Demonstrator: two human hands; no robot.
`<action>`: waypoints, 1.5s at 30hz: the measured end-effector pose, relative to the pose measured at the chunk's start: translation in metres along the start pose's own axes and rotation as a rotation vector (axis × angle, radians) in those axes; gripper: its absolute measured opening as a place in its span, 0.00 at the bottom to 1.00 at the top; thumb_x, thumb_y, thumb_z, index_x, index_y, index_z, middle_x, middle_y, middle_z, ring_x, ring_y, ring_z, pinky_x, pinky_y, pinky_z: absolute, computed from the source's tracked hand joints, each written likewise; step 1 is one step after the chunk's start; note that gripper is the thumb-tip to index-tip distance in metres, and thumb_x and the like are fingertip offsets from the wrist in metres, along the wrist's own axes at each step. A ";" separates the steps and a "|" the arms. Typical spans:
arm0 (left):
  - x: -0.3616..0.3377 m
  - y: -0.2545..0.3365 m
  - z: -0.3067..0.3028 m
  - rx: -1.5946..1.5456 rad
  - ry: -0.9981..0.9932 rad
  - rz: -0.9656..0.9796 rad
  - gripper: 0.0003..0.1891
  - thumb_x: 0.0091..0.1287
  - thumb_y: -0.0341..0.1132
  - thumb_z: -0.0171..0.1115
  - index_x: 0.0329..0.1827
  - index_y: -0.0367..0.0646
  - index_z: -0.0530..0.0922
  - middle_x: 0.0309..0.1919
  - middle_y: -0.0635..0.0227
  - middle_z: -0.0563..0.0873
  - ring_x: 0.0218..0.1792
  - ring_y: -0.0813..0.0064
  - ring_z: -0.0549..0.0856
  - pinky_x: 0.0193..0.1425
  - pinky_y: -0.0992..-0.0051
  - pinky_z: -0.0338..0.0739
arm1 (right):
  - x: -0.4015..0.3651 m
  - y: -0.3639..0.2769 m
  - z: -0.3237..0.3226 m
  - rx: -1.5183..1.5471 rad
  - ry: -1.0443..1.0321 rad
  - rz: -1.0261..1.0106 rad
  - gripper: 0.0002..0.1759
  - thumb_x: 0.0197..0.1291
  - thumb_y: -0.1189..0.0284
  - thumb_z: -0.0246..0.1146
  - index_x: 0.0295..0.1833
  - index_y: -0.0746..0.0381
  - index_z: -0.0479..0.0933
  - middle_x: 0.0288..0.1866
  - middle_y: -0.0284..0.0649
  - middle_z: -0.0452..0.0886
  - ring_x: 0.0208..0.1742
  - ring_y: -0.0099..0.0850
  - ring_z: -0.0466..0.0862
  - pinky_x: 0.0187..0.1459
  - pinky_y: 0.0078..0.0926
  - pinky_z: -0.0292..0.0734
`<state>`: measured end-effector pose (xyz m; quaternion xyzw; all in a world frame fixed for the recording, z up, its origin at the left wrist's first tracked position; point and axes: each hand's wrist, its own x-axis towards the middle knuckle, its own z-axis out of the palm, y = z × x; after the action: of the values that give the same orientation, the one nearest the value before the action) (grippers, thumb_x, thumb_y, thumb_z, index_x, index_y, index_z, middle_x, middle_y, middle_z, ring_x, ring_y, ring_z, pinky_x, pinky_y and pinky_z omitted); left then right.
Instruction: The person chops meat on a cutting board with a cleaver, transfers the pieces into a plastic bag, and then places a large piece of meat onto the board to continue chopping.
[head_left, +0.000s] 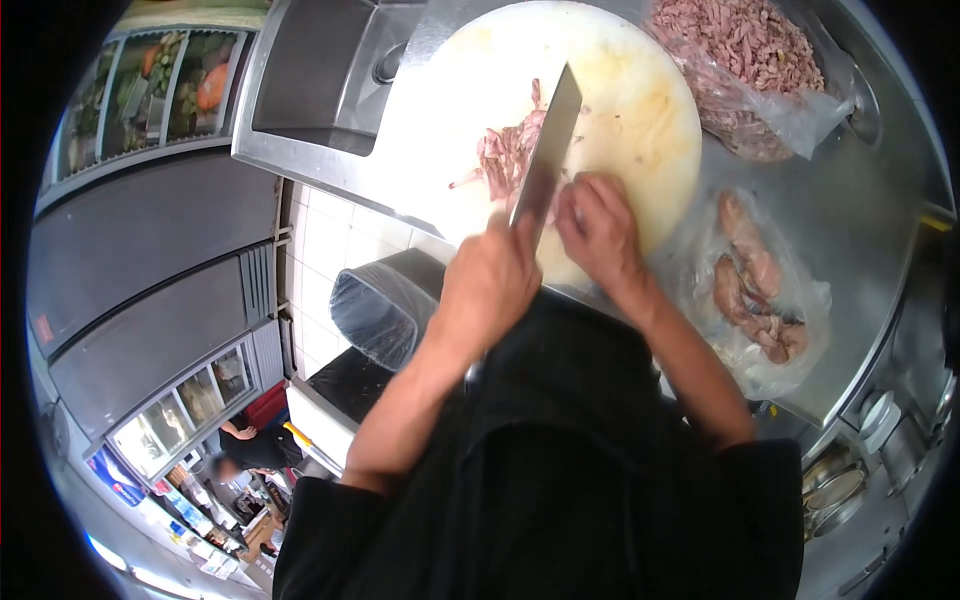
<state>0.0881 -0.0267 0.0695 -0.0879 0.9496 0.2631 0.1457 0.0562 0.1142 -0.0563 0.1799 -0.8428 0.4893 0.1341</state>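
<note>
Meat (507, 155) lies in shreds on the round cutting board (640, 100), beside the knife (556, 132). The left hand (490, 277) is clamped around the knife; the right hand (600, 222) curls its fingers near the blade, and I cannot tell whether it grips anything. Bagged chopped meat (735, 45) sits on the desk (850, 235).

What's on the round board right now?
The board holds a pile of meat. The knife, gripped by the left hand, overlaps the pile's edge; the curled right hand is beside it. What lies beneath the knife and hands is covered, so can't be seen.
</note>
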 end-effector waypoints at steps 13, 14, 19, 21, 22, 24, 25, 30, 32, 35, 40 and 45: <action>0.084 0.009 0.022 -0.153 0.124 0.063 0.24 0.80 0.40 0.52 0.30 0.25 0.78 0.23 0.31 0.82 0.24 0.35 0.85 0.33 0.49 0.81 | 0.005 0.003 -0.013 0.027 -0.072 -0.024 0.08 0.53 0.83 0.66 0.39 0.65 0.81 0.43 0.44 0.83 0.48 0.46 0.81 0.51 0.40 0.81; 0.070 0.011 0.014 -0.134 0.087 0.041 0.24 0.80 0.39 0.52 0.30 0.26 0.78 0.23 0.31 0.81 0.25 0.34 0.84 0.32 0.48 0.80 | 0.004 0.003 -0.014 0.024 -0.082 -0.021 0.08 0.53 0.83 0.67 0.39 0.65 0.82 0.43 0.44 0.83 0.48 0.46 0.82 0.51 0.39 0.81; -0.001 -0.003 0.013 -0.002 0.077 0.084 0.20 0.80 0.37 0.54 0.32 0.27 0.76 0.21 0.33 0.80 0.26 0.32 0.83 0.30 0.45 0.77 | 0.002 0.007 -0.010 0.028 -0.059 -0.049 0.08 0.52 0.82 0.69 0.39 0.66 0.83 0.45 0.44 0.85 0.49 0.45 0.82 0.52 0.38 0.82; -0.014 -0.006 0.021 0.013 0.075 0.022 0.18 0.79 0.36 0.55 0.33 0.28 0.75 0.20 0.33 0.80 0.27 0.31 0.83 0.30 0.43 0.76 | 0.003 0.008 -0.009 0.024 -0.063 -0.060 0.08 0.51 0.83 0.69 0.40 0.67 0.83 0.46 0.44 0.85 0.50 0.44 0.82 0.53 0.38 0.82; -0.015 -0.008 0.024 0.020 0.075 -0.008 0.17 0.79 0.35 0.56 0.34 0.28 0.75 0.20 0.33 0.80 0.27 0.30 0.83 0.30 0.42 0.75 | 0.002 0.009 -0.009 0.022 -0.078 -0.064 0.09 0.51 0.83 0.69 0.40 0.67 0.83 0.47 0.45 0.85 0.50 0.44 0.82 0.53 0.38 0.82; -0.008 -0.012 0.034 -0.011 0.082 0.011 0.16 0.78 0.35 0.56 0.36 0.28 0.76 0.20 0.33 0.80 0.27 0.30 0.82 0.30 0.44 0.76 | 0.000 0.012 -0.006 0.019 -0.098 -0.064 0.10 0.51 0.83 0.69 0.41 0.68 0.83 0.47 0.46 0.85 0.51 0.44 0.82 0.53 0.38 0.82; 0.002 -0.009 0.040 -0.024 0.112 0.030 0.17 0.78 0.35 0.56 0.35 0.27 0.76 0.20 0.33 0.80 0.27 0.30 0.82 0.30 0.44 0.76 | 0.000 0.013 -0.004 0.016 -0.102 -0.065 0.10 0.51 0.83 0.68 0.41 0.69 0.83 0.47 0.46 0.85 0.51 0.44 0.83 0.53 0.38 0.82; 0.080 -0.006 0.053 -0.108 0.221 0.161 0.20 0.78 0.38 0.55 0.34 0.26 0.78 0.19 0.35 0.81 0.23 0.35 0.84 0.31 0.48 0.81 | 0.002 0.009 -0.008 0.056 -0.124 -0.020 0.13 0.50 0.85 0.66 0.44 0.68 0.84 0.47 0.49 0.85 0.51 0.47 0.82 0.54 0.38 0.82; 0.098 -0.005 0.047 -0.163 0.203 0.163 0.22 0.79 0.39 0.53 0.32 0.25 0.78 0.17 0.38 0.81 0.20 0.43 0.85 0.28 0.54 0.81 | 0.004 0.005 -0.017 0.109 -0.156 0.057 0.16 0.49 0.86 0.65 0.47 0.68 0.84 0.48 0.50 0.85 0.52 0.48 0.82 0.55 0.38 0.82; 0.077 0.009 0.017 -0.171 0.063 0.045 0.26 0.81 0.42 0.51 0.34 0.22 0.79 0.18 0.40 0.82 0.16 0.51 0.86 0.24 0.57 0.81 | 0.007 0.005 -0.042 0.166 -0.143 0.091 0.22 0.52 0.89 0.61 0.54 0.69 0.82 0.50 0.52 0.85 0.55 0.50 0.84 0.55 0.39 0.82; 0.033 0.006 0.003 -0.097 -0.055 -0.074 0.26 0.81 0.43 0.52 0.35 0.23 0.79 0.21 0.37 0.83 0.23 0.44 0.85 0.30 0.53 0.80 | 0.009 0.014 -0.062 0.202 -0.299 0.031 0.16 0.55 0.88 0.63 0.50 0.67 0.85 0.51 0.47 0.86 0.54 0.47 0.85 0.54 0.39 0.82; -0.005 0.000 0.005 -0.018 0.021 -0.002 0.23 0.81 0.41 0.54 0.34 0.26 0.78 0.23 0.33 0.81 0.25 0.35 0.85 0.30 0.49 0.78 | 0.004 0.014 -0.043 0.147 -0.256 -0.053 0.12 0.55 0.86 0.66 0.45 0.65 0.86 0.48 0.44 0.86 0.52 0.45 0.84 0.53 0.38 0.81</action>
<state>0.0942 -0.0232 0.0671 -0.0928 0.9486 0.2706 0.1352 0.0489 0.1573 -0.0444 0.2723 -0.8098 0.5191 0.0248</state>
